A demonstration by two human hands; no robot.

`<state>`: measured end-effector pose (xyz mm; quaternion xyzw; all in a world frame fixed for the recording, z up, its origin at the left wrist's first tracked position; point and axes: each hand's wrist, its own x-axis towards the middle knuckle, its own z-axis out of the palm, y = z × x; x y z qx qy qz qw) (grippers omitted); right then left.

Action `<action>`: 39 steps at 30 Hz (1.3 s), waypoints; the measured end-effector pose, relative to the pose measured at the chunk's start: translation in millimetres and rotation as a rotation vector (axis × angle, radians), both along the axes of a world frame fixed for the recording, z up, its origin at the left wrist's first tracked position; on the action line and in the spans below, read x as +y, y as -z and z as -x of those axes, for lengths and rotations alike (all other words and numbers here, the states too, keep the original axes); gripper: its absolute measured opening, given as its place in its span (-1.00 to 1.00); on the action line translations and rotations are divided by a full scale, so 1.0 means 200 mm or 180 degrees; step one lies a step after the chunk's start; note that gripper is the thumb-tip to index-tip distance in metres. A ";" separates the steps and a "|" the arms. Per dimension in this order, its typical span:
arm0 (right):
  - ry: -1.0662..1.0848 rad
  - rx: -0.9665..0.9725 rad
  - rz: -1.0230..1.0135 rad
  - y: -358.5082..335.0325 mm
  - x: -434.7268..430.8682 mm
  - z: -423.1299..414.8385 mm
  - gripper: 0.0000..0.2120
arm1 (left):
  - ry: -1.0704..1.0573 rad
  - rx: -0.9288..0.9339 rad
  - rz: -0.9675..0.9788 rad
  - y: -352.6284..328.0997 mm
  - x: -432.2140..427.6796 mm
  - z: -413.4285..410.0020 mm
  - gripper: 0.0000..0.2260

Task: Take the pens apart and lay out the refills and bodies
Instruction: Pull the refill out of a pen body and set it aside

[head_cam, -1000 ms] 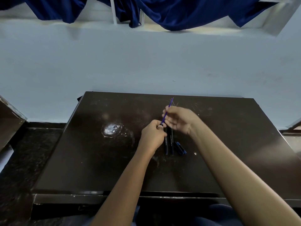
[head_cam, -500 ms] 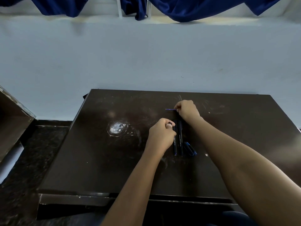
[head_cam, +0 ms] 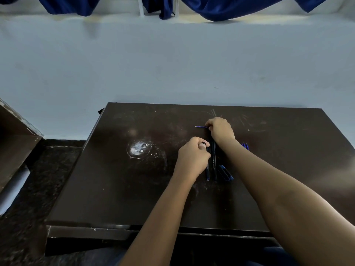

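Your right hand (head_cam: 221,129) pinches the refill (head_cam: 201,127) low, far side (likely laying it out); your left hand (head_cam: 193,157) grips the body (head_cam: 204,144).

Your right hand (head_cam: 221,130) covers the refill (head_cam: 201,127); only its tip pokes out at 9 o'clock. Your left hand (head_cam: 193,156) hides the pen body (head_cam: 204,144) save one black end. Your right forearm (head_cam: 269,179) masks the loose blue refills (head_cam: 245,145) at 3 o'clock of your wrist. Print on the laid-out pens (head_cam: 213,164): too small to read.
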<state>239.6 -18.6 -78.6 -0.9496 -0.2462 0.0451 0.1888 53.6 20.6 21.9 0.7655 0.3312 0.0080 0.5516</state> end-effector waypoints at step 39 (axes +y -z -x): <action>0.1707 0.1292 0.0676 -0.16 -0.53 0.26 -0.75 | -0.0032 0.0151 -0.0201 0.01 -0.01 0.00 -0.73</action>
